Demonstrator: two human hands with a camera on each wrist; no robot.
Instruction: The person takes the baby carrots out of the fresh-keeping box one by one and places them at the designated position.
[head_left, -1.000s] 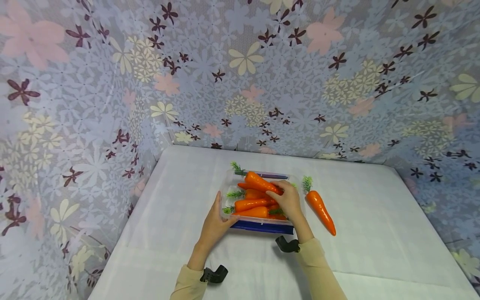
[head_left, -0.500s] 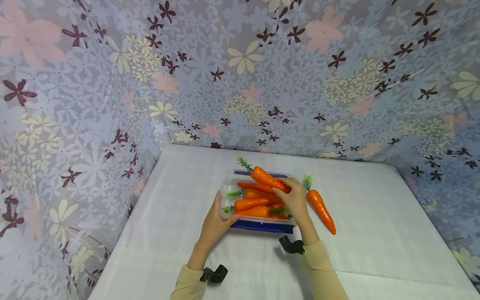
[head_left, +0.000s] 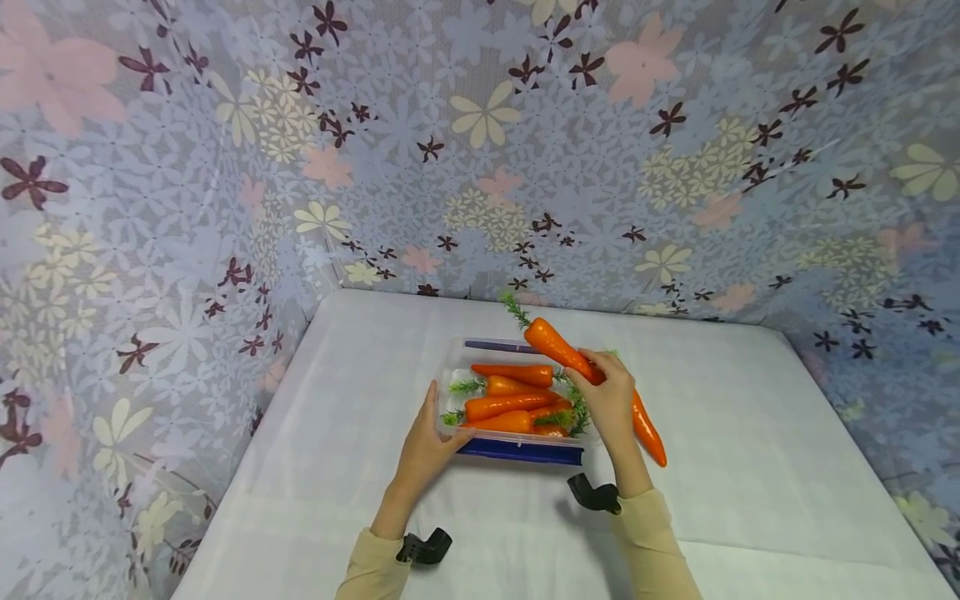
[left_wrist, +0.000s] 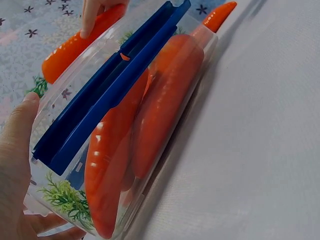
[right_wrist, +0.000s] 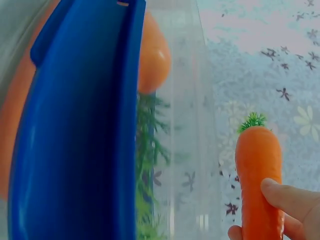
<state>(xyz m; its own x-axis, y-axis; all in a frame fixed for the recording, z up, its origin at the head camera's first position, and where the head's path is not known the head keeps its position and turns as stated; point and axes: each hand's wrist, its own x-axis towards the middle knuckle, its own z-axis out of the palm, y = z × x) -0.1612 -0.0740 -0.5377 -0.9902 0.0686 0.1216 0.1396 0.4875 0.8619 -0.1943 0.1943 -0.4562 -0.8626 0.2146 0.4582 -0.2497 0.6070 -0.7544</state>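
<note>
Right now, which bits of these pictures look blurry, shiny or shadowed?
Head view: a soft shadow falls on the white cloth beside the right sleeve; left wrist view: white glints dot a carrot inside the clear box; right wrist view: the blue clasp and the greenery beside it look blurred.

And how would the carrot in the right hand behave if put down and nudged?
The carrot is probably stiff: held towards its narrow end by the right hand, it juts out without visibly sagging. Its rounded, tapering body may roll in a curve. The glossy skin could be slippery.
</note>
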